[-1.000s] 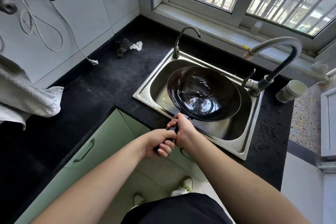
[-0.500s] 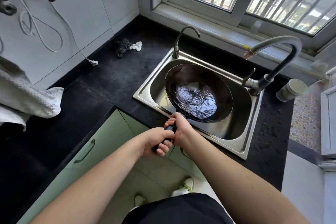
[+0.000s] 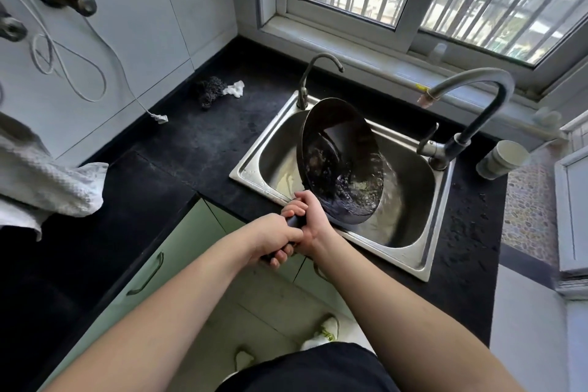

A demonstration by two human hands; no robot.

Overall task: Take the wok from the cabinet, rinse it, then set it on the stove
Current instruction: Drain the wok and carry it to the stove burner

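The black wok (image 3: 337,156) is over the steel sink (image 3: 423,264), tipped steeply onto its right side. Water pours off its lower right rim into the basin. My left hand (image 3: 273,239) grips the rear of the dark handle. My right hand (image 3: 310,219) grips the same handle just ahead of it, close to the wok's bowl. Both hands hide most of the handle. The stove is not in view.
A tall grey faucet (image 3: 471,114) arches over the sink's right side, a thin one (image 3: 313,79) at its back left. A scrubber and rag (image 3: 213,91) lie on the black counter (image 3: 191,149). A white cup (image 3: 502,159) lies right; a towel (image 3: 47,181) hangs left. Green cabinet doors (image 3: 152,264) are below.
The wok was lying nearly level with water in it; now it is tilted up onto its right side and the water spills out into the sink. Both hands kept their grip on the handle.
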